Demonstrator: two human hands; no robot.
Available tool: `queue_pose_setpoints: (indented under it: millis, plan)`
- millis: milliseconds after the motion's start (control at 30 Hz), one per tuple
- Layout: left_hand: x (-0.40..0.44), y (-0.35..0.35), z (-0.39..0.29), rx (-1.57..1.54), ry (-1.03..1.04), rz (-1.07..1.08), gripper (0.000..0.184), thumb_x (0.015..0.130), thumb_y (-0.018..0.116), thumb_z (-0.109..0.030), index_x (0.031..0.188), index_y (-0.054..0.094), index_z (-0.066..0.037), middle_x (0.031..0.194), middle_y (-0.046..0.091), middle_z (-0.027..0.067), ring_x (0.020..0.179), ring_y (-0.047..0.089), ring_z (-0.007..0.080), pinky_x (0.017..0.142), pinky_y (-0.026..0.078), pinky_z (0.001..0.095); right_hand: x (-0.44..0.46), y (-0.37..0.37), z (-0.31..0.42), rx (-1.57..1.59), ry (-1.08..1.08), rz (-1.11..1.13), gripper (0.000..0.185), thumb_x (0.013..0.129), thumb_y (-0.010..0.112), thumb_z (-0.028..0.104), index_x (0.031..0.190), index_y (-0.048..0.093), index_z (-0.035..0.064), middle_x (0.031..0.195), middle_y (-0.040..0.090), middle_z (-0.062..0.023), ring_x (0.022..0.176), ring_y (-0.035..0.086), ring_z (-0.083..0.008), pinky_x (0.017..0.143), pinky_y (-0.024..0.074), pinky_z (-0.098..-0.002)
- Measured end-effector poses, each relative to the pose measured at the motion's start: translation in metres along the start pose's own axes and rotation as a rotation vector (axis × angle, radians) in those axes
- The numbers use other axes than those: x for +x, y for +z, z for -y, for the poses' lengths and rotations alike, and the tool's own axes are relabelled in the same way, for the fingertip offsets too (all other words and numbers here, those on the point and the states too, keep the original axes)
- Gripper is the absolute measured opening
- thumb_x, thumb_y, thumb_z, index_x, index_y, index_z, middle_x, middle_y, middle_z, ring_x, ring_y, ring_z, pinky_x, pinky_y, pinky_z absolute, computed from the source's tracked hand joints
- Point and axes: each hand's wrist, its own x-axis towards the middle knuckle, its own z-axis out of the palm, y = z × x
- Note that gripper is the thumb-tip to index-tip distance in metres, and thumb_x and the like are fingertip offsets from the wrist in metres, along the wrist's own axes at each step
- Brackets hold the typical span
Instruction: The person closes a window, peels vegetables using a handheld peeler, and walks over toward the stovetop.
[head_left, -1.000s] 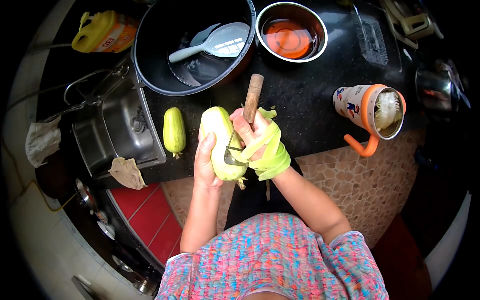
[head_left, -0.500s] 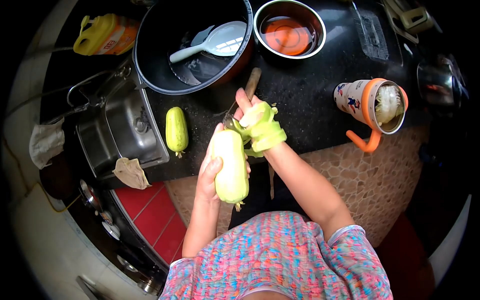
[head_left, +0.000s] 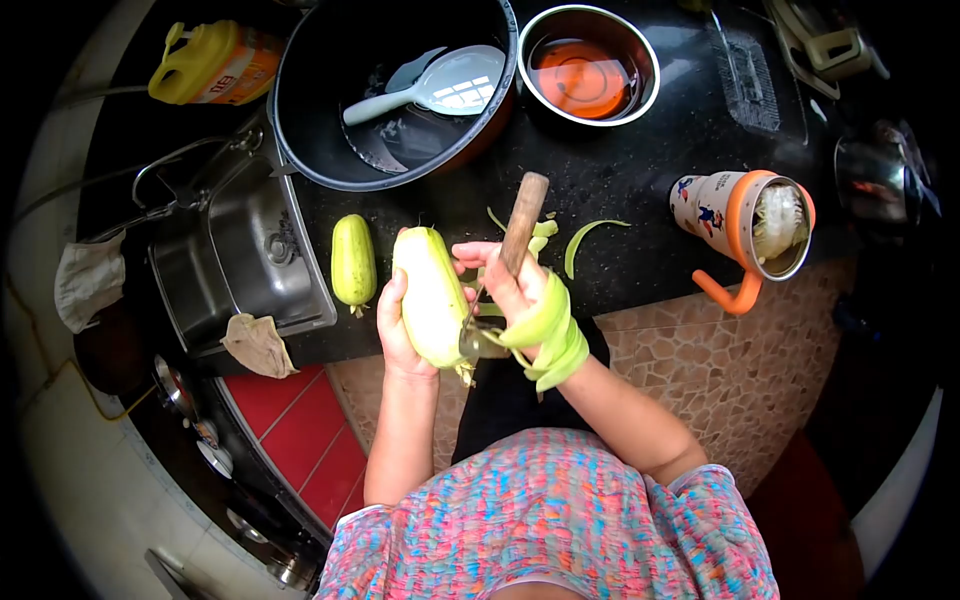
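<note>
My left hand [head_left: 397, 332] is closed around a pale, largely peeled zucchini [head_left: 430, 290] and holds it over the counter's front edge. In my right hand [head_left: 508, 290] is a peeler [head_left: 524, 222] with a wooden handle that points away from me. Its metal blade lies against the zucchini's right side, near the stem end. Long green peel strips [head_left: 560, 340] drape over my right wrist. A curved peel strip [head_left: 585, 240] rests on the counter beyond that hand. Left of my hands lies a second zucchini [head_left: 352, 262], its green skin still on.
A large black pot [head_left: 290, 150] holds a white ladle-like scoop [head_left: 455, 85]. Beside it stands a steel bowl [head_left: 650, 75] with liquid over an orange bottom. A sink [head_left: 240, 260] is at left, with a cloth [head_left: 258, 345] on its edge. An orange-handled cup [head_left: 715, 205] stands right.
My right hand has drawn the peeler toward me, from the zucchini's far end to near its stem end. The zucchini has shifted left and away from me. Peel on the counter has come into view.
</note>
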Motion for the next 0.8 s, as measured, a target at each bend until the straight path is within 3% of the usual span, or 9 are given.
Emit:
queue_pose_setpoints:
  millis: [133, 200, 233, 300, 533, 700, 733, 767, 800]
  plan:
    - [0.001, 0.007, 0.001, -0.078, 0.022, -0.017, 0.058, 0.089, 0.050, -0.034, 0.140, 0.031, -0.014, 0.108, 0.057, 0.0195, 0.085, 0.063, 0.0307, 0.073, 0.055, 0.0404, -0.009, 0.005, -0.012, -0.096, -0.156, -0.026, 0.043, 0.094, 0.052, 0.033, 0.121, 0.050, -0.0009, 0.104, 0.058, -0.0092, 0.091, 0.055, -0.0143, 0.081, 0.0465, -0.0285]
    - [0.002, 0.009, 0.006, 0.030, 0.094, -0.023, 0.049, 0.088, 0.054, -0.037, 0.119, 0.051, 0.001, 0.109, 0.059, 0.0178, 0.097, 0.060, 0.0266, 0.090, 0.048, 0.0363, -0.008, 0.003, -0.013, -0.189, -0.178, -0.036, 0.041, 0.090, 0.059, 0.030, 0.117, 0.052, -0.0007, 0.106, 0.057, -0.0116, 0.087, 0.055, -0.0168, 0.079, 0.0459, -0.0304]
    - [0.002, 0.007, 0.006, 0.030, 0.092, -0.024, 0.049, 0.088, 0.054, -0.037, 0.119, 0.051, 0.001, 0.109, 0.059, 0.0178, 0.097, 0.060, 0.0266, 0.090, 0.048, 0.0363, -0.007, 0.003, -0.013, -0.189, -0.177, -0.037, 0.041, 0.090, 0.059, 0.030, 0.117, 0.052, -0.0007, 0.106, 0.057, -0.0116, 0.087, 0.055, -0.0168, 0.079, 0.0459, -0.0304]
    - [0.002, 0.004, 0.007, 0.036, 0.075, 0.007, 0.061, 0.088, 0.053, -0.030, 0.141, 0.028, -0.013, 0.121, 0.050, 0.0230, 0.106, 0.054, 0.0311, 0.094, 0.046, 0.0433, -0.006, 0.005, -0.012, -0.236, -0.256, -0.092, 0.039, 0.090, 0.060, 0.029, 0.115, 0.053, -0.0003, 0.104, 0.057, -0.0118, 0.087, 0.056, -0.0181, 0.079, 0.0462, -0.0309]
    - [-0.010, 0.033, 0.009, 0.240, 0.109, 0.221, 0.072, 0.084, 0.057, -0.033, 0.142, 0.020, -0.010, 0.136, 0.037, 0.0277, 0.127, 0.039, 0.0363, 0.107, 0.030, 0.0442, 0.007, 0.003, -0.004, -0.194, -0.115, -0.110, 0.033, 0.093, 0.056, 0.029, 0.110, 0.054, 0.0013, 0.098, 0.059, -0.0105, 0.084, 0.059, -0.0184, 0.077, 0.0465, -0.0297]
    - [-0.012, 0.019, 0.012, 0.202, 0.054, 0.120, 0.076, 0.082, 0.060, -0.032, 0.142, 0.021, -0.007, 0.138, 0.036, 0.0179, 0.130, 0.036, 0.0309, 0.108, 0.030, 0.0423, 0.017, 0.007, -0.012, -0.023, -0.102, -0.117, 0.038, 0.093, 0.056, 0.032, 0.111, 0.053, -0.0006, 0.100, 0.061, -0.0097, 0.088, 0.059, -0.0165, 0.079, 0.0470, -0.0290]
    - [-0.014, 0.018, 0.012, 0.223, 0.034, 0.139, 0.078, 0.081, 0.061, -0.033, 0.143, 0.021, -0.007, 0.138, 0.037, 0.0170, 0.130, 0.035, 0.0306, 0.109, 0.030, 0.0421, 0.021, 0.005, -0.010, 0.015, 0.030, -0.164, 0.039, 0.093, 0.055, 0.034, 0.111, 0.054, -0.0006, 0.098, 0.062, -0.0103, 0.087, 0.060, -0.0168, 0.078, 0.0479, -0.0276]
    - [-0.015, 0.017, 0.013, 0.223, 0.032, 0.140, 0.078, 0.081, 0.061, -0.033, 0.143, 0.021, -0.007, 0.138, 0.037, 0.0170, 0.130, 0.035, 0.0306, 0.109, 0.030, 0.0421, 0.027, 0.003, -0.007, 0.119, 0.041, -0.203, 0.037, 0.093, 0.055, 0.036, 0.102, 0.056, -0.0001, 0.091, 0.064, -0.0093, 0.082, 0.061, -0.0160, 0.075, 0.0492, -0.0265]
    - [-0.016, 0.015, 0.014, 0.187, -0.041, 0.202, 0.082, 0.079, 0.062, -0.035, 0.143, 0.019, -0.008, 0.129, 0.042, 0.0185, 0.109, 0.049, 0.0306, 0.091, 0.043, 0.0403, 0.029, 0.001, -0.006, 0.085, 0.034, -0.168, 0.037, 0.093, 0.055, 0.037, 0.099, 0.055, 0.0001, 0.088, 0.064, -0.0093, 0.080, 0.062, -0.0158, 0.073, 0.0498, -0.0268]
